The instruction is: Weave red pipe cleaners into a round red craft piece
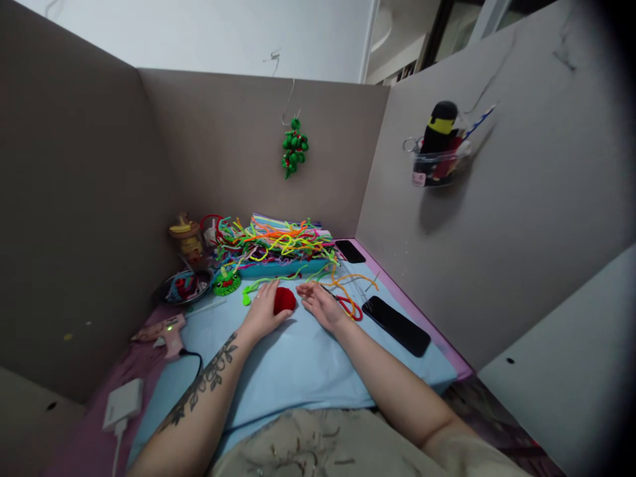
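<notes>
My left hand (263,310) is curved around a red, round, fuzzy-looking piece (285,301), its thumb along the near side and its fingers along the far left side. Across a small gap to the right is my right hand (320,305), palm turned toward the red piece, with fingers stretched out and nothing visible in them. Red-handled scissors (352,309) lie just beyond my right hand, partly under orange pipe cleaners (350,285). Light-green pipe cleaners (265,281) stretch over the blue cloth (293,371) behind my hands.
A blue tray (283,268) heaped with colourful pipe cleaners stands at the back. On the left are a green creature figure (227,283), a bowl (185,288), a cup (189,240), a pink glue gun (171,334) and a white power bank (123,404). Two black phones (397,324) lie right.
</notes>
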Motion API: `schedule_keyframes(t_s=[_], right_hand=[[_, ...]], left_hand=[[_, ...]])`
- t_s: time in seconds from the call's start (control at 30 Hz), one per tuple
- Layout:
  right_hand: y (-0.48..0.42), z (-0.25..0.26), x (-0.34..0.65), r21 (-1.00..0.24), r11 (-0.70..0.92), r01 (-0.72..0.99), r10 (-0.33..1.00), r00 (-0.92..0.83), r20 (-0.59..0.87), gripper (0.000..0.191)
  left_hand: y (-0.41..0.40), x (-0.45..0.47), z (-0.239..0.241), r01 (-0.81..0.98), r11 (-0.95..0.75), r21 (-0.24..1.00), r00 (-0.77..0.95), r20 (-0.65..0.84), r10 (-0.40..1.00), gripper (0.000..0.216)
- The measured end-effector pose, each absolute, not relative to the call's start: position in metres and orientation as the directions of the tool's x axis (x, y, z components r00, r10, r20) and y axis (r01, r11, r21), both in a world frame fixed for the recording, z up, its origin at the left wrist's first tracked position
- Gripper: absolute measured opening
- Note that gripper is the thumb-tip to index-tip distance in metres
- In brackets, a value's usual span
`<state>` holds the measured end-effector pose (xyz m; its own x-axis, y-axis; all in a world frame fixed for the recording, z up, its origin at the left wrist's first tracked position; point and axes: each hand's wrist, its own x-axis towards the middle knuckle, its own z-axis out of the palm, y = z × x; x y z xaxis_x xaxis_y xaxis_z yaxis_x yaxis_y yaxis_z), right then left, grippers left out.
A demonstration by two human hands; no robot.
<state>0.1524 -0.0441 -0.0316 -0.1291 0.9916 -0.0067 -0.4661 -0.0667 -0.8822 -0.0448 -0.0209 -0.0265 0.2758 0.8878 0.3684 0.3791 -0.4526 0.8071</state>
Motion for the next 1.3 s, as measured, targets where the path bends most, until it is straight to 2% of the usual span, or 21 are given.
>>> schedule_keyframes(t_s=[0.1,0.17,0.27,0.4,0.53,0.63,0.7,0.8,0.93,1.13,1.2,1.3], right_hand=[[-0.051,-0.033,0.147,-0.976,0.121,-0.180,0.982,-0.121,0.144,0.030],[-0.054,-0.034,0.143,-0.977,0.210,-0.039,0.967,-0.140,0.213,0.033],[-0.056,-0.034,0.138,-0.971,0.237,-0.025,0.958,-0.162,0.238,0.036],[-0.055,-0.031,0.136,-0.968,0.215,-0.125,0.950,-0.201,0.237,0.041],[-0.052,-0.029,0.138,-0.955,0.281,-0.091,0.950,-0.113,0.291,0.038],[-0.051,-0.032,0.141,-0.963,0.267,-0.039,0.962,-0.041,0.269,0.033],[-0.052,-0.035,0.142,-0.975,0.219,0.038,0.974,-0.071,0.216,0.033],[-0.055,-0.038,0.141,-0.951,0.238,0.200,0.966,-0.148,0.211,0.033],[-0.054,-0.039,0.140,-0.910,0.326,0.255,0.945,-0.122,0.304,0.031],[-0.046,-0.047,0.146,-0.947,0.309,0.086,0.951,-0.010,0.309,0.029],[-0.045,-0.049,0.146,-0.950,0.295,0.101,0.955,-0.009,0.296,0.030],[-0.046,-0.049,0.143,-0.958,0.271,0.089,0.962,-0.040,0.268,0.032]], left_hand=[[-0.016,-0.052,-0.030,0.329,-0.319,0.889,0.277,0.232,0.932,0.086],[-0.010,-0.058,-0.032,0.251,-0.196,0.948,0.251,0.132,0.959,0.083],[-0.002,-0.063,-0.031,0.149,-0.073,0.986,0.157,0.049,0.986,0.065],[0.003,-0.067,-0.026,0.161,0.015,0.987,0.059,-0.024,0.998,0.045],[0.000,-0.072,-0.017,0.214,-0.065,0.975,-0.003,0.067,0.998,0.032],[-0.007,-0.074,-0.011,0.280,-0.232,0.931,0.222,0.172,0.960,0.056],[-0.013,-0.073,-0.009,0.306,-0.345,0.887,0.408,0.206,0.890,0.077],[-0.019,-0.067,-0.012,0.337,-0.401,0.852,0.489,0.206,0.848,0.088],[-0.019,-0.061,-0.016,0.350,-0.424,0.835,0.399,0.277,0.874,0.074],[-0.007,-0.071,-0.018,0.161,-0.225,0.961,0.080,0.215,0.973,0.036],[-0.003,-0.075,-0.018,0.161,-0.236,0.958,0.096,0.223,0.970,0.036],[-0.001,-0.080,-0.019,0.230,-0.275,0.933,0.183,0.236,0.954,0.047]])
